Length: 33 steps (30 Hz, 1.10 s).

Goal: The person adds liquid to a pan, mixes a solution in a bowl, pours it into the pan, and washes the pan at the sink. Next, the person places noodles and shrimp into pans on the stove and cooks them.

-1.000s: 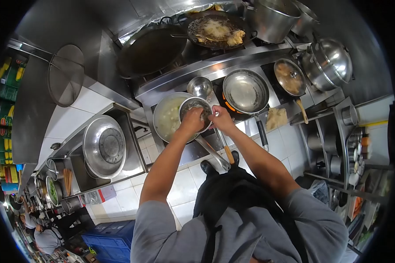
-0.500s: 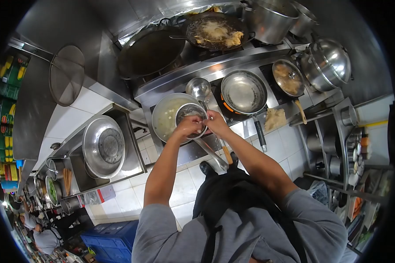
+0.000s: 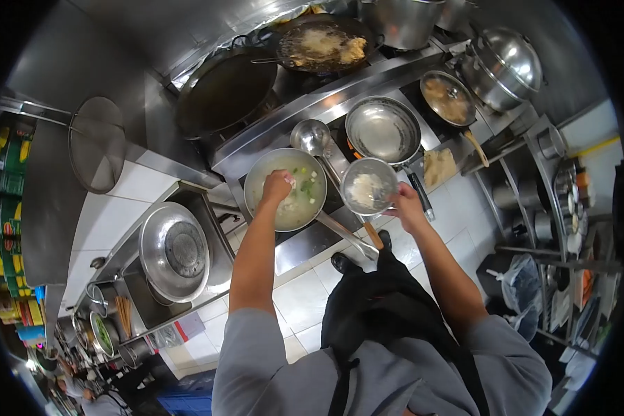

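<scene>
A long-handled pan (image 3: 345, 236) of cloudy broth, with white cubes and green bits in it, stands on the stove in front of me. My left hand (image 3: 277, 186) is over the broth, its fingers pinched together; what they hold is not clear. My right hand (image 3: 407, 208) grips the rim of a small metal bowl (image 3: 371, 165), tilted beside the pan. Pale, wet-looking stuff (image 3: 364, 191) lies inside the bowl. Behind the pan rests a ladle (image 3: 310, 137), its wooden handle running under the bowl toward me.
A frying pan (image 3: 383, 128) and a glass-lidded pan (image 3: 448, 98) sit to the right, near a tan cloth (image 3: 439, 167). Food fries in the back wok (image 3: 326, 50), with a dark wok (image 3: 227, 90) beside it. At left are a strainer (image 3: 97, 144) and a large metal basin (image 3: 158, 258).
My hands have parted. The bowl has moved right, away from above the pan, in my right hand, while my left stays over the broth. Green bits now show there.
</scene>
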Motion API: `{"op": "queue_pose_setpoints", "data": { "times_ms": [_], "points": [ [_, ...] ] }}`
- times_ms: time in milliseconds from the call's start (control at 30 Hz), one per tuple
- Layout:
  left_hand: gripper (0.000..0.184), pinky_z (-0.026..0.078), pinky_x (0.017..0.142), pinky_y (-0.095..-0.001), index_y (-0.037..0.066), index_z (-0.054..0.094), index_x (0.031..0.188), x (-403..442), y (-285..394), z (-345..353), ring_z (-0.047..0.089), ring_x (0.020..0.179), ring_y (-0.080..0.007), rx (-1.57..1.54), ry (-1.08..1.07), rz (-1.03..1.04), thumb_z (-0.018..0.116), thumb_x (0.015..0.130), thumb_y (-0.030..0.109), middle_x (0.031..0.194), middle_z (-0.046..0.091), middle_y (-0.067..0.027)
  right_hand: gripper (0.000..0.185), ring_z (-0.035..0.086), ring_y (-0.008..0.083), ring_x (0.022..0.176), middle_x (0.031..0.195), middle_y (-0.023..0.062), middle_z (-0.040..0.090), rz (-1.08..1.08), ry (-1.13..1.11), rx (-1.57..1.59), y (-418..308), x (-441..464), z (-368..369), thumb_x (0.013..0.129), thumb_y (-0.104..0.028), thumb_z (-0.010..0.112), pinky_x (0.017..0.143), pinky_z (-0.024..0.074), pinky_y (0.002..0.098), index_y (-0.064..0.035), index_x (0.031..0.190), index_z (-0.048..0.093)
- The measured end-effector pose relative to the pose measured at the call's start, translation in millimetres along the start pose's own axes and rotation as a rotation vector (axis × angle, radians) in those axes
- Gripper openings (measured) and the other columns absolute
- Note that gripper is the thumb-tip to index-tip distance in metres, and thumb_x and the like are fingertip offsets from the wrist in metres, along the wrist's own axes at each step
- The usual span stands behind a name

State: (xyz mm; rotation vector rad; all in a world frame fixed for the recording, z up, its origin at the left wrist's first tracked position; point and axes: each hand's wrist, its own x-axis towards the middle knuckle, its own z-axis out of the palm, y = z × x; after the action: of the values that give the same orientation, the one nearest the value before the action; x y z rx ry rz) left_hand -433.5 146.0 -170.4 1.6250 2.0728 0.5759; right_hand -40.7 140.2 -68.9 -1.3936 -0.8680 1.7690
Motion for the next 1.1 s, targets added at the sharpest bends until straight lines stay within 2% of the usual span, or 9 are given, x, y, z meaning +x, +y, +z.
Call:
{"op": "queue_pose_setpoints", "data": {
  "times_ms": [333, 500, 600, 733, 800, 833, 900, 1000, 1100],
  "points": [
    [0.018, 0.053, 0.088, -0.0436, 0.008, 0.075, 0.091, 20, -2, -34, 0.066, 0.1, -0.0363, 0.057, 0.06, 0.137, 0.063, 0.077, 0.006, 0.101, 0.07, -0.0196, 0.017, 0.065, 0.0195, 0.088, 0.089, 0.0031, 0.057, -0.081, 0.129, 0.078, 16, -85, -25, 0.085, -0.004, 0.061, 0.074, 0.0629, 0.0439, -0.0122, 0.083, 0.047],
    [0.039, 0.052, 0.092, -0.0424, 0.01, 0.073, 0.11, -7, 34, -75, 0.067, 0.103, -0.0347, -0.025, 0.055, 0.076, 0.056, 0.076, 0.0, 0.105, 0.071, -0.0199, 0.018, 0.065, 0.0193, 0.086, 0.089, 0.0036, 0.057, -0.211, 0.109, 0.125, 42, -105, 7, 0.086, -0.002, 0.062, 0.071, 0.0636, 0.0421, -0.0112, 0.083, 0.046],
    [0.048, 0.052, 0.091, -0.0404, 0.008, 0.07, 0.118, -35, 18, -43, 0.067, 0.1, -0.0356, 0.016, 0.122, 0.244, 0.054, 0.073, -0.002, 0.111, 0.069, -0.022, 0.021, 0.065, 0.0189, 0.082, 0.088, 0.0035, 0.057, -0.295, 0.095, 0.195, 59, -114, 29, 0.087, -0.002, 0.063, 0.068, 0.0637, 0.0402, -0.0107, 0.082, 0.045],
    [0.045, 0.053, 0.092, -0.0374, 0.01, 0.066, 0.125, -87, 8, -27, 0.065, 0.109, -0.0341, 0.097, 0.06, 0.201, 0.057, 0.081, 0.004, 0.126, 0.065, -0.0193, 0.027, 0.065, 0.0186, 0.081, 0.089, 0.0038, 0.058, -0.298, 0.124, 0.233, 64, -175, 60, 0.088, -0.002, 0.064, 0.066, 0.0634, 0.0392, -0.011, 0.079, 0.041],
    [0.042, 0.054, 0.095, -0.0357, 0.006, 0.063, 0.126, -128, 15, -35, 0.065, 0.108, -0.0291, -0.841, 0.04, -0.151, 0.061, 0.084, 0.002, 0.125, 0.064, -0.0142, 0.013, 0.066, 0.0188, 0.085, 0.095, 0.005, 0.061, -0.303, 0.119, 0.238, 88, -198, 56, 0.088, -0.004, 0.064, 0.068, 0.0631, 0.0383, -0.0083, 0.088, 0.052],
    [0.042, 0.054, 0.095, -0.0357, 0.006, 0.063, 0.126, -151, 9, -44, 0.065, 0.108, -0.0291, -0.839, 0.049, -0.161, 0.061, 0.084, 0.002, 0.125, 0.064, -0.0142, 0.012, 0.066, 0.0188, 0.087, 0.099, 0.0051, 0.063, -0.311, 0.151, 0.249, 91, -219, 59, 0.089, -0.004, 0.064, 0.069, 0.063, 0.0378, -0.0074, 0.098, 0.056],
    [0.036, 0.056, 0.092, -0.0357, 0.002, 0.059, 0.125, -190, -11, -66, 0.065, 0.106, -0.0224, -1.573, 0.132, -0.078, 0.061, 0.089, -0.001, 0.119, 0.064, -0.0113, 0.027, 0.066, 0.0186, 0.091, 0.105, 0.005, 0.064, -0.316, 0.212, 0.239, 102, -254, 65, 0.089, -0.006, 0.063, 0.07, 0.0622, 0.0368, -0.0068, 0.116, 0.06],
    [0.031, 0.056, 0.09, -0.0355, 0.0, 0.058, 0.121, -270, -52, -131, 0.065, 0.102, -0.0207, -1.835, 0.142, 0.031, 0.059, 0.09, -0.003, 0.114, 0.065, -0.0108, 0.034, 0.066, 0.0183, 0.096, 0.111, 0.0054, 0.065, -0.288, 0.246, 0.13, 131, -305, 72, 0.089, -0.008, 0.063, 0.071, 0.0599, 0.0358, -0.0081, 0.123, 0.06],
    [0.028, 0.057, 0.088, -0.0359, 0.001, 0.06, 0.117, -357, -152, -211, 0.066, 0.097, -0.0206, -1.789, 0.472, -0.014, 0.06, 0.09, -0.003, 0.11, 0.065, -0.0101, 0.036, 0.067, 0.0215, 0.102, 0.113, 0.009, 0.066, -0.214, 0.131, 0.076, 161, -348, 131, 0.09, -0.008, 0.061, 0.073, 0.0589, 0.0371, -0.0045, 0.125, 0.056]
  ]
}}
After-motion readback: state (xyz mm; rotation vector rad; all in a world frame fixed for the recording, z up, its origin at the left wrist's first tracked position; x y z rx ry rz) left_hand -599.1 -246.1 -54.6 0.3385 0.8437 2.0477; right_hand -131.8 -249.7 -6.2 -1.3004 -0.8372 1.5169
